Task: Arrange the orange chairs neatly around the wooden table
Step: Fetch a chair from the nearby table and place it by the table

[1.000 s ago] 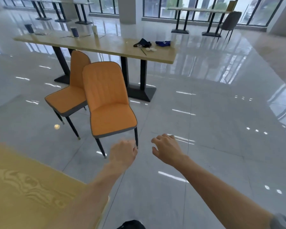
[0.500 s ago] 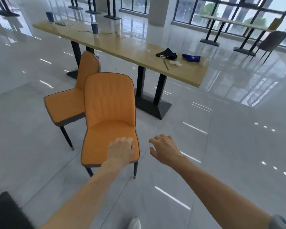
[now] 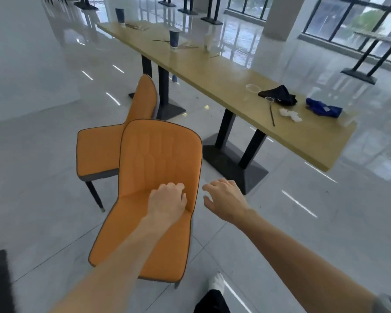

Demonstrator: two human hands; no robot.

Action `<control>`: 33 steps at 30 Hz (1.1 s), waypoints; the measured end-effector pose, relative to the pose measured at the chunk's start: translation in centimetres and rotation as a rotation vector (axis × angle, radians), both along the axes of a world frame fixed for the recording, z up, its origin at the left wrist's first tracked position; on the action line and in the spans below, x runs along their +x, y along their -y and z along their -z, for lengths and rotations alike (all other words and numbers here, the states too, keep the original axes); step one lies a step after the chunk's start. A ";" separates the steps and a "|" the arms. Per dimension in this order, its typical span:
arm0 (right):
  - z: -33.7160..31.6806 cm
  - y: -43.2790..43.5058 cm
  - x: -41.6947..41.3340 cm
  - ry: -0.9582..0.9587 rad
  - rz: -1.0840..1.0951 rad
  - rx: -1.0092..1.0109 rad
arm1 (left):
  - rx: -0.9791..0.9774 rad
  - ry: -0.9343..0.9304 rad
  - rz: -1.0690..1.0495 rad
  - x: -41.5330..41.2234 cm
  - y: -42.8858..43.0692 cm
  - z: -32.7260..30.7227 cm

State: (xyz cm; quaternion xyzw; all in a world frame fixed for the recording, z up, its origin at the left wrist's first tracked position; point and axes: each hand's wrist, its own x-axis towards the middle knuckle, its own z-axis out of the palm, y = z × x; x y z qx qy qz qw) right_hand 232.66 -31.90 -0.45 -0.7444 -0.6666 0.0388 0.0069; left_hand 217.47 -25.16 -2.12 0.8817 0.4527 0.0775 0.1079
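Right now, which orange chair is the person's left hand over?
The near chair, facing the camera: the left hand is over the crease of its seat and back. The far chair stands behind it, side-on.

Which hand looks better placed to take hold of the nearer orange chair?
Probably the left hand: it is over the near chair, at the crease where back meets seat. The right hand hangs open beside the chair's right edge, over the floor.

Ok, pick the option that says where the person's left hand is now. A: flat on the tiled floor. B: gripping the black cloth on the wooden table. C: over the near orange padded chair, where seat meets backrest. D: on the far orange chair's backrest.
C: the left hand is over the near orange padded chair at the seat-back crease, fingers curled; contact unclear.
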 end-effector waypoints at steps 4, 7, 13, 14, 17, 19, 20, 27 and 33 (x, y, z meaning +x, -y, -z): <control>0.0 -6.5 5.7 -0.024 -0.116 -0.015 | -0.034 0.024 -0.151 5.5 -4.9 0.3; -0.6 -11.4 9.0 -0.032 -0.229 -0.017 | -0.055 0.065 -0.252 8.7 -8.2 0.3; -0.8 -20.9 11.9 -0.028 -0.476 -0.075 | -0.097 0.154 -0.450 11.6 -14.7 0.7; -0.7 -22.8 12.2 -0.036 -0.514 -0.083 | -0.092 0.161 -0.482 11.8 -15.9 0.9; 0.0 -28.5 12.6 -0.018 -0.621 -0.114 | -0.070 0.156 -0.570 12.1 -19.7 1.7; 0.9 -32.5 12.6 -0.003 -0.695 -0.111 | -0.081 0.182 -0.633 12.2 -22.4 2.5; 1.2 -34.6 12.6 0.000 -0.734 -0.104 | -0.086 0.196 -0.671 12.2 -23.8 2.9; 2.2 -44.4 11.3 -0.072 -1.078 -0.065 | -0.077 0.192 -0.928 12.5 -30.9 3.4; 3.2 -49.8 9.1 -0.077 -1.408 -0.039 | -0.109 0.140 -1.192 12.8 -31.6 3.0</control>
